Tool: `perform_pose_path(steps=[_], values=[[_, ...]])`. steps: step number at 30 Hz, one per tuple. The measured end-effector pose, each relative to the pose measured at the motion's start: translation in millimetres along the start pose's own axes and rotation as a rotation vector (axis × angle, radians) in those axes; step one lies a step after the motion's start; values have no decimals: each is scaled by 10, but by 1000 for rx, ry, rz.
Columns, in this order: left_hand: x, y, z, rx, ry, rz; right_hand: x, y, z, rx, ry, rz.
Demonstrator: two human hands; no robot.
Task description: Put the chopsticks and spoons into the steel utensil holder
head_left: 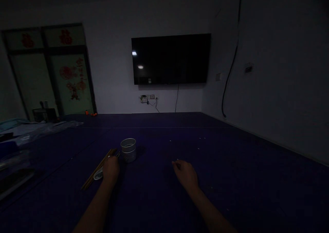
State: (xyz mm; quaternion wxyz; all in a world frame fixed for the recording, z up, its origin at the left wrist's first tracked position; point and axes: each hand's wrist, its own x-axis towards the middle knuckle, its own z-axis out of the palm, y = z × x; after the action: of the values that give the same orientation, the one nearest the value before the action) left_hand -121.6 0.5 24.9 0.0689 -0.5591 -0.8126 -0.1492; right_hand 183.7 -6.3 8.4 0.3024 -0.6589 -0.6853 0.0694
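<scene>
My left hand [111,169] is closed over a spoon [98,174]; its bowl shows to the left of the hand, and what looks like handle ends pokes out beyond the knuckles. Along that hand's left side lie several wooden chopsticks [88,182], slanting on the dark blue surface. Just right of the hand, a metal cup [128,151] with a ridged band stands upright. My right hand [186,174] rests low over the surface, fingers curled together; a tiny pale speck shows at its fingertips, too small to name.
Small white bits [198,148] are scattered on the blue surface [159,198]. At the left lie clear plastic wrapping [48,131] and a dark tray-like thing [15,181]. A television [171,59] hangs on the far wall, and a black cable [229,76] runs down the right wall.
</scene>
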Motion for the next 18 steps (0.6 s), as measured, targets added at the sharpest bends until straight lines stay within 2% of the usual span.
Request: perform_pose_path(steps=[4, 8, 10, 14, 18], values=[[-11, 22, -107, 90, 54, 2, 2, 0, -1, -13, 6, -3], [-31, -35, -229, 129, 131, -98, 1, 3, 7, 9, 19, -16], [-29, -99, -268, 114, 113, -159, 1, 8, 14, 18, 23, -18], [19, -238, -276, 24, 4, -298, 6, 18, 25, 21, 15, -13], [83, -312, -234, -40, -49, -356, 12, 24, 27, 19, 6, -12]])
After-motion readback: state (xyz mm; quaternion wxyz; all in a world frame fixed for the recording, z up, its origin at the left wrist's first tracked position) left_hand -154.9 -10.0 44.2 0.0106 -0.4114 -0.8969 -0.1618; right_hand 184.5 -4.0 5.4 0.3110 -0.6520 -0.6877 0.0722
